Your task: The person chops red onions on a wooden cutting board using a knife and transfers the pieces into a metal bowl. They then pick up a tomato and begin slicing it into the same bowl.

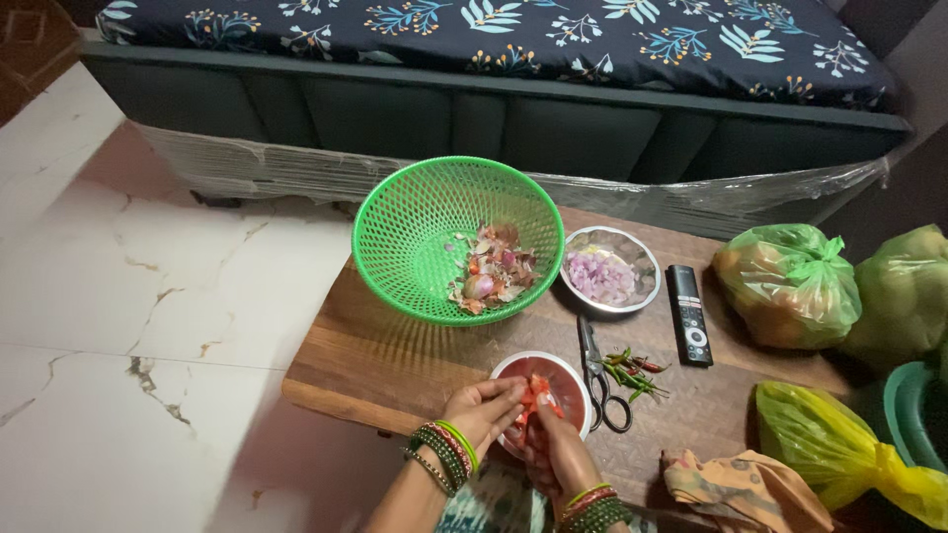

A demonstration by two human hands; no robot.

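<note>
A piece of red tomato (538,393) sat pinched between both hands over a small steel bowl (565,372) at the near edge of a low wooden table (395,365). The left hand (486,407) and the right hand (553,449) were both closed on it with their fingertips. It looked soft, wet and slippery, best held lightly by its firmer skin side. Just beside the bowl lay scissors (598,375) and some green and red chillies (634,373). Farther back stood a green mesh basket (415,227) holding onion peels, a steel bowl of chopped onion (644,259) and a black remote (688,314).
</note>
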